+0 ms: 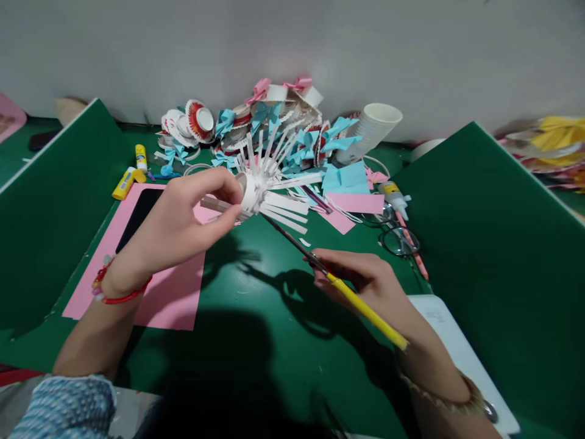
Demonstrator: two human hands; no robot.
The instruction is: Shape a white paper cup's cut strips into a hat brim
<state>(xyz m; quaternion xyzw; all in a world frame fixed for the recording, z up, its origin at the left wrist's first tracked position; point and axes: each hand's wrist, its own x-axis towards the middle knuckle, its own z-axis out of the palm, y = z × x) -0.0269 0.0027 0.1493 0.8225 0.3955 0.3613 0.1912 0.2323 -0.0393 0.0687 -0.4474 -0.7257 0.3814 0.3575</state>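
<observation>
My left hand [196,210] is closed around a white paper cup [251,192], pinching it between thumb and fingers. The cup's wall is cut into many thin strips that fan outward, mostly up and to the right. In my right hand [361,274] is a pair of scissors [295,242] with a yellow handle. Its dark blades point up and left, and their tips reach the strips at the cup's lower side. Whether the tips touch a strip, I cannot tell. The fingers of my right hand are partly hidden behind the scissors.
Pink paper sheets [171,314] and a dark phone-like slab [139,213] lie at left, near glue sticks [141,158]. Decorated paper cups with blue bows [267,113] and stacked white cups [377,125] stand behind. Glasses [401,242] lie right. Green partitions [493,244] flank the table.
</observation>
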